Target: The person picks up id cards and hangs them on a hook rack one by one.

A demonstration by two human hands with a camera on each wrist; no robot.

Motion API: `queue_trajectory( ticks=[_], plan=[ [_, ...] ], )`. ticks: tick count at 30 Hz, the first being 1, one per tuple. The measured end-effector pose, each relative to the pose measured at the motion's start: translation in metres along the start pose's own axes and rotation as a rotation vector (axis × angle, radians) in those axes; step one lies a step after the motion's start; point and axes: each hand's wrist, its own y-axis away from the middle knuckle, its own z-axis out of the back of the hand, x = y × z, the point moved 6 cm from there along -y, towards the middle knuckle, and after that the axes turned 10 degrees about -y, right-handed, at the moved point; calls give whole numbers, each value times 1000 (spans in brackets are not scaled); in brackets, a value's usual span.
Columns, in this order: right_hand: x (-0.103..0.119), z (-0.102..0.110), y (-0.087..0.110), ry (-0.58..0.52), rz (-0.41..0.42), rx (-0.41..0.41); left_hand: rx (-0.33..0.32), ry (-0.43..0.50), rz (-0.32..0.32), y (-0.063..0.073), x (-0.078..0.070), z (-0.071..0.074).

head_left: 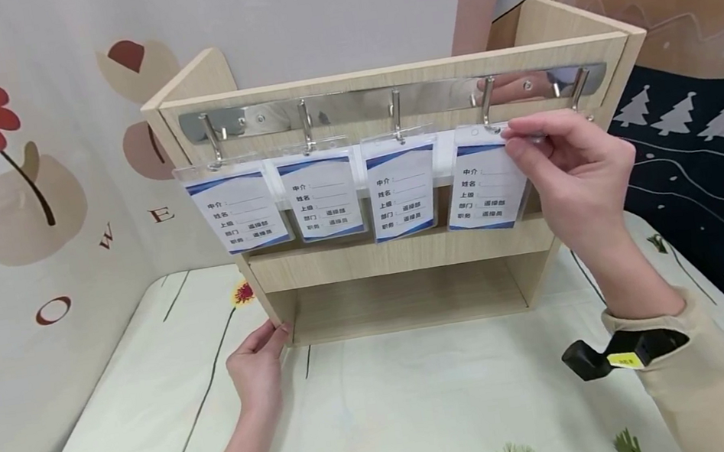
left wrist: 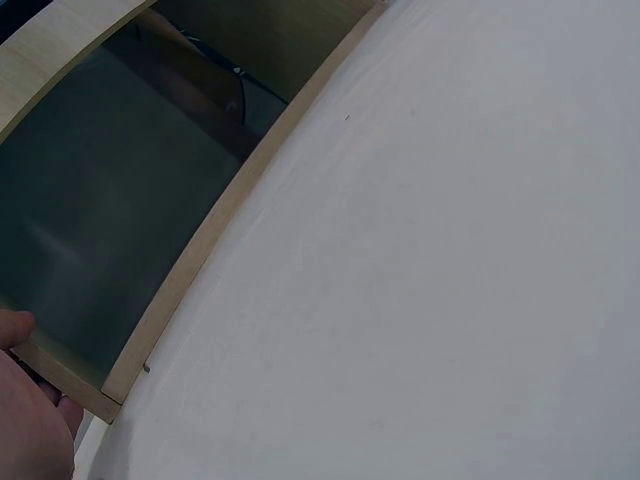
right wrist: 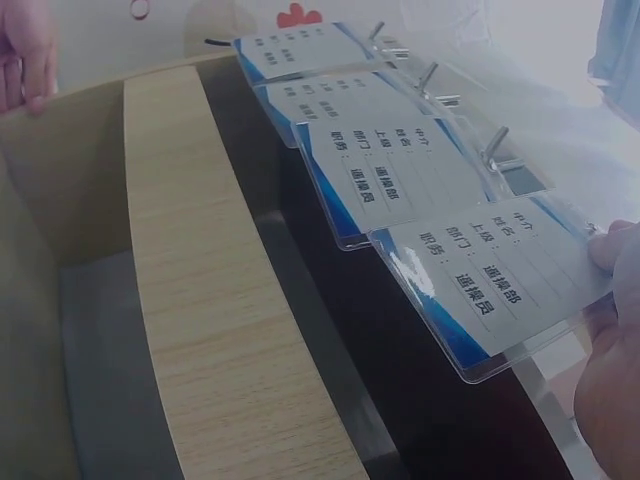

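Observation:
My right hand [head_left: 572, 169] pinches the upper right corner of a clear-sleeved name badge [head_left: 481, 182] between thumb and fingers. The badge's top edge is at a metal hook [head_left: 487, 102]; whether it hangs fully on it I cannot tell. To its left, other name badges [head_left: 402, 191] hang in a row from hooks on the wooden shelf. In the right wrist view, the held badge [right wrist: 490, 270] is nearest, with my thumb at its edge. My left hand [head_left: 258, 368] holds the shelf's lower left side panel [left wrist: 65, 380], thumb inside and fingers outside.
The wooden shelf [head_left: 394, 256] stands on a pale floral cloth [head_left: 395, 414]. A shiny metal strip [head_left: 345, 107] bears the hooks along its upper front. The rightmost hook [head_left: 580, 87] is partly behind my right hand. Printed curtains [head_left: 62, 168] close off the back and sides.

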Motion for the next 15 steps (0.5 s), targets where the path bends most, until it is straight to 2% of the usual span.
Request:
queue_trajectory(
  ticks=[6,10,15],
  plan=[
    [-2,0,3,22,45,-57,1,12,0,0,-1,0],
    [-2,-3,5,74,79,-101,7,23,7,1,-1,0],
    [0,-6,6,110,100,-120,12,21,16,1,-1,0]
  ],
)
